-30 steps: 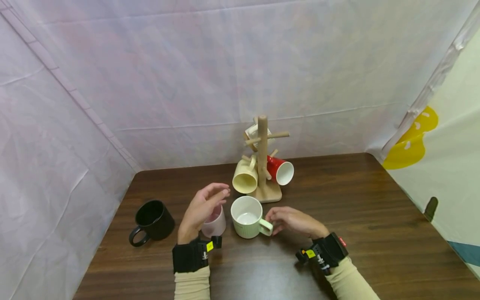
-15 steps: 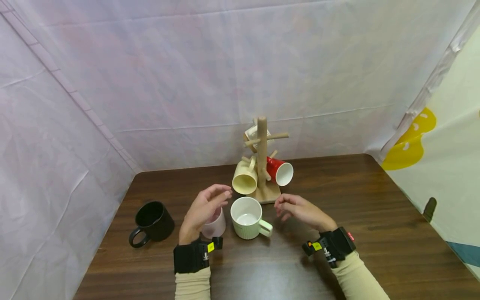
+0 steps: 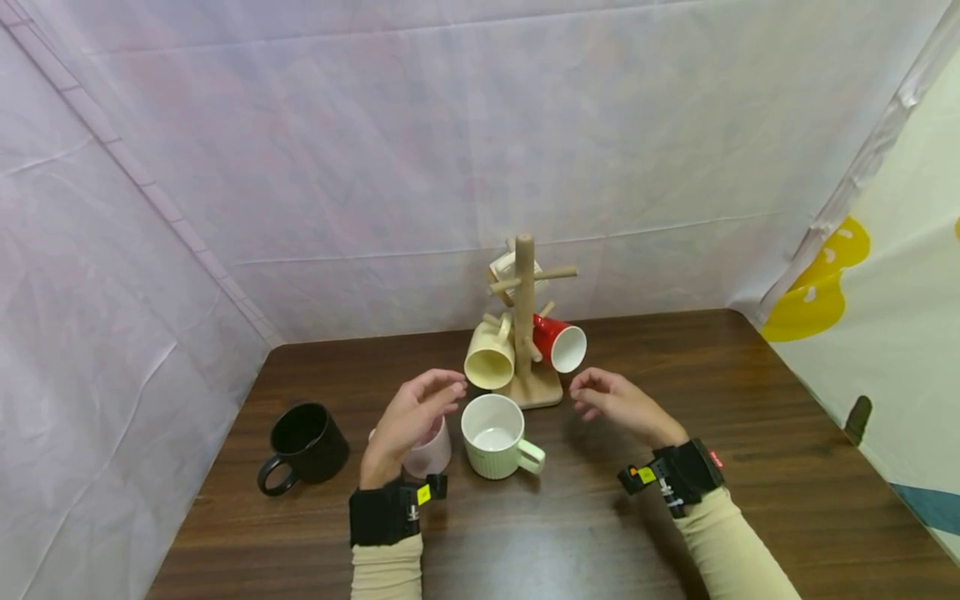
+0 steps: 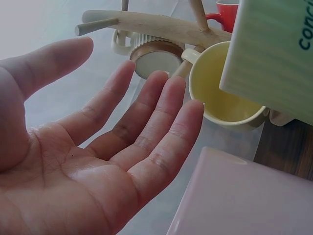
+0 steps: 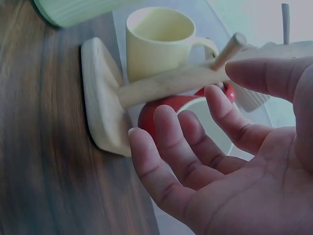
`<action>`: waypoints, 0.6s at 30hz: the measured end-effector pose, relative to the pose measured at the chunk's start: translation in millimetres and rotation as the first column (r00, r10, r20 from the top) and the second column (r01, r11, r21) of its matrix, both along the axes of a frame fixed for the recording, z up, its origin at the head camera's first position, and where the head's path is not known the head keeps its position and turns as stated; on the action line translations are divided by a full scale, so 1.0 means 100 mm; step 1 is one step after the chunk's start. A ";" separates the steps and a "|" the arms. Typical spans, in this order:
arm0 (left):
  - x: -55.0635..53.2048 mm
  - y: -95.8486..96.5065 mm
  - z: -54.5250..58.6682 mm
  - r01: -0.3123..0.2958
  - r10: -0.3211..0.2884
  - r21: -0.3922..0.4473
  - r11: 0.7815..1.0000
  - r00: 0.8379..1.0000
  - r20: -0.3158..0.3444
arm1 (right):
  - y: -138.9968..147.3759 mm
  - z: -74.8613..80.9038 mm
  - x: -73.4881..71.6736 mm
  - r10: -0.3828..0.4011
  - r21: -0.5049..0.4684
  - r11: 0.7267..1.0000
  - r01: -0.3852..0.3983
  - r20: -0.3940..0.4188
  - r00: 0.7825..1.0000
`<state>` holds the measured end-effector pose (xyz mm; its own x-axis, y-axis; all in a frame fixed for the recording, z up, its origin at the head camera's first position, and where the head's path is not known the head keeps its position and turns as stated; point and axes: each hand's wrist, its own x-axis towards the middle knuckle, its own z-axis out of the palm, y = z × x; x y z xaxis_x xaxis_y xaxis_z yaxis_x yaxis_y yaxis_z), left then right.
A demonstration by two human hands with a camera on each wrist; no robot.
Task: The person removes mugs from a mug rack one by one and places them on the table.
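Pale cloth walls (image 3: pixel 450 150) enclose your dark wood-grain bench (image 3: pixel 712 392) at the back and left; at the right, another cloth carries a yellow printed figure (image 3: pixel 810 300). Your left grip (image 3: pixel 408 421) is released, its palm turned inward and its fingers loosely bent around nothing; it stands over the left side of an upright pale pink mug (image 3: pixel 429 454), hiding part of it. Seen from the left wrist, your fingers are apart from that mug's wall. Just beside the pink mug, between your two hands, a ribbed light green mug (image 3: pixel 492 454) stands upright, its handle pointing right and toward you (lettering shows on its side, cut off by the picture edge). Your right grip (image 3: pixel 618 404) is likewise released, with bent fingers holding nothing, near the base of a wooden mug tree (image 3: pixel 524 308). On the tree's lower pegs hang a yellow mug (image 3: pixel 489 357), left of the post, and a red mug (image 3: pixel 561 342) with a white interior, right of it and near your right fingertips; a white-and-brown mug (image 3: pixel 504 268) hangs higher, partly behind the post. Well to your left, a black mug (image 3: pixel 309 442) stands on the bench, handle toward the near left.
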<state>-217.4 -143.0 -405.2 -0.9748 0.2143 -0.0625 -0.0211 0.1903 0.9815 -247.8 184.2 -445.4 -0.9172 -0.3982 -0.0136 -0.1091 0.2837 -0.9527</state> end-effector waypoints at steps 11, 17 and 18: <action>0.00 0.02 0.02 0.008 -0.008 0.005 1.000 1.000 0.010 | 0.14 0.11 -0.16 -0.028 0.156 0.987 0.042 -0.095 0.995; 0.00 0.02 0.01 0.019 -0.019 0.016 1.000 1.000 -0.004 | 0.18 0.20 -0.23 -0.016 0.311 0.946 0.086 -0.222 0.975; 0.01 0.03 0.01 0.019 -0.019 0.018 1.000 1.000 -0.002 | 0.18 0.21 -0.24 -0.009 0.334 0.938 0.092 -0.240 0.971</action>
<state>-216.8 -140.4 -404.6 -0.9707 0.2337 -0.0563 -0.0155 0.1732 0.9848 -271.4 202.2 -424.0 -0.9299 -0.3602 0.0743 -0.2911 0.5973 -0.7473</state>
